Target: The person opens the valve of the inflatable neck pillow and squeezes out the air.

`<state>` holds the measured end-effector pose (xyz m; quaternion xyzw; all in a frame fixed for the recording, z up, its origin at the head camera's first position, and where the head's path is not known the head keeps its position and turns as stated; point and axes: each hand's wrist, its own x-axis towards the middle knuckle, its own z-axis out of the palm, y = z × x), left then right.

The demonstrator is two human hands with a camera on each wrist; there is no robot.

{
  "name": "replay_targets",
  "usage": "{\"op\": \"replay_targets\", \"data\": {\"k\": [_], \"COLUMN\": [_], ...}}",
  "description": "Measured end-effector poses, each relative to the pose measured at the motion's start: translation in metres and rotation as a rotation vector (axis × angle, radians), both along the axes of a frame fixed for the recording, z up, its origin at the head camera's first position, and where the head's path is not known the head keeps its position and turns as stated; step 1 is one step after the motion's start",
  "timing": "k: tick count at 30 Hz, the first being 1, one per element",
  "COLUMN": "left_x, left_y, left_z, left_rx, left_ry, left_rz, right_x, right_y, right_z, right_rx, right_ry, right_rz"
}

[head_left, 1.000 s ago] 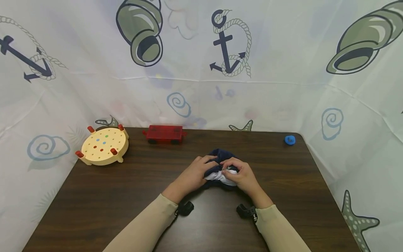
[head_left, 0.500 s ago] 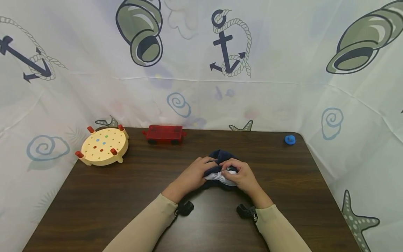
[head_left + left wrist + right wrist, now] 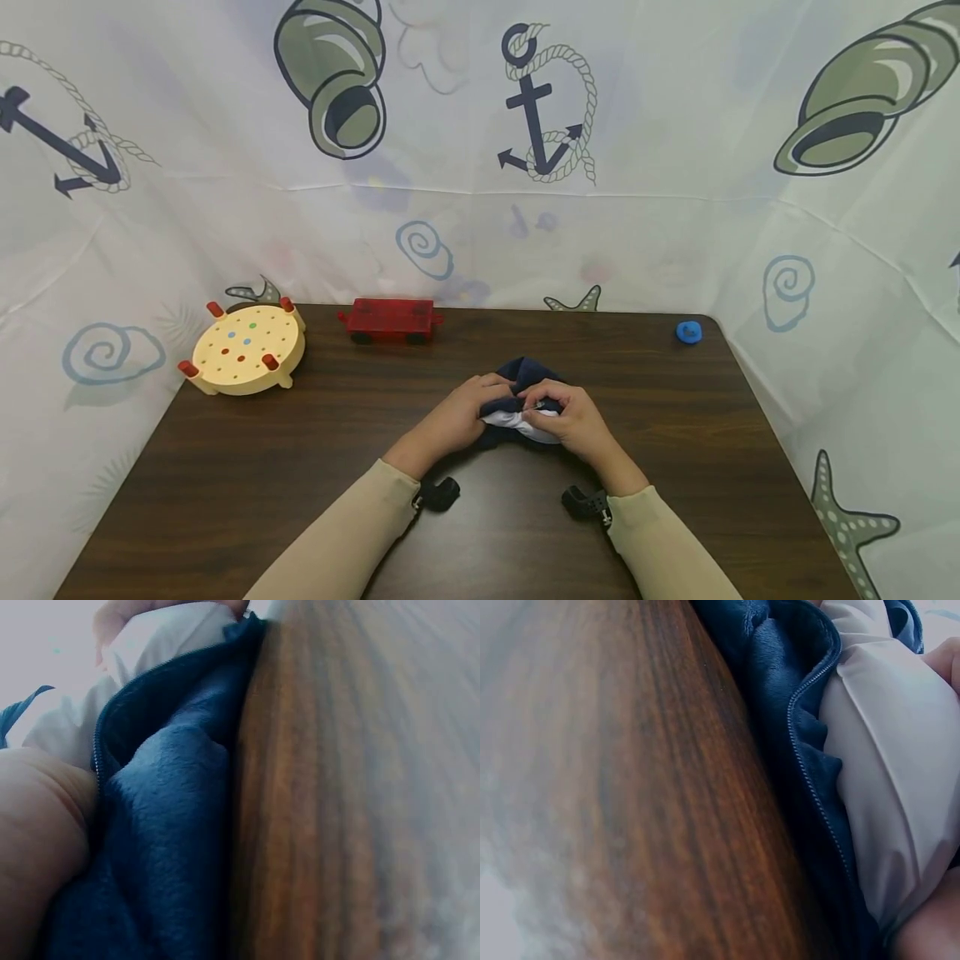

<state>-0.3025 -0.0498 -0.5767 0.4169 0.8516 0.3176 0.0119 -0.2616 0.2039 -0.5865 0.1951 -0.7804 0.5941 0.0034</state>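
A navy plush zippered cover [image 3: 527, 369] lies bunched at the middle of the table, with a white inner cushion [image 3: 510, 420] showing through its opening. The plush nap and the parted zipper teeth [image 3: 97, 742] show in the left wrist view. My left hand [image 3: 459, 419] grips the cover's left side, fingers over the top and thumb at the front. On the right, my right hand [image 3: 576, 423] pinches the cover's edge between thumb and forefinger, by a small shiny bit at the opening. The right wrist view shows the white cushion [image 3: 892, 735] bulging past the zipper [image 3: 806, 761].
At the back left stands a round cream toy stool-like piece [image 3: 251, 346] with red pegs and coloured dots. A red toy wagon [image 3: 392, 319] is at the back edge. A small blue object [image 3: 688, 332] sits at the back right corner of the brown table [image 3: 637, 350].
Both hands and the bunched cover have shifted very slightly to the left. The grip of each hand looks nearly the same.
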Motion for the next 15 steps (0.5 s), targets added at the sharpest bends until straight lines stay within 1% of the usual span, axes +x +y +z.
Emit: {"op": "replay_targets", "data": {"k": [2, 3, 5, 7, 9, 10, 11, 13, 15], "left_x": [-0.001, -0.005, -0.007, -0.009, -0.01, -0.008, -0.009, -0.009, -0.009], "left_y": [-0.001, -0.003, -0.004, -0.005, -0.006, -0.005, -0.006, -0.006, -0.006], "left_z": [-0.001, -0.006, -0.008, -0.01, -0.011, -0.007, -0.007, -0.007, -0.008], "left_rx": [0.035, 0.051, 0.08, 0.114, 0.155, 0.172, 0.192, 0.221, 0.237], "left_ry": [-0.001, 0.013, 0.002, -0.033, -0.086, -0.126, -0.149, -0.177, -0.173], "left_rz": [-0.018, -0.034, -0.046, -0.057, -0.068, -0.061, -0.064, -0.067, -0.068], "right_x": [0.0, 0.0, 0.001, 0.001, 0.001, 0.001, 0.001, 0.001, 0.0], "right_y": [0.0, 0.0, -0.001, -0.001, -0.002, -0.003, -0.003, -0.004, -0.004], "right_z": [0.001, 0.002, 0.002, 0.002, 0.002, 0.001, 0.001, 0.0, -0.001], "right_rx": [0.02, 0.028, 0.034, 0.028, 0.016, 0.006, -0.002, -0.015, -0.02], "right_ry": [-0.005, -0.007, -0.01, -0.019, -0.033, -0.038, -0.044, -0.055, -0.06], "right_rz": [0.009, 0.011, 0.015, 0.022, 0.032, 0.039, 0.047, 0.059, 0.068]}}
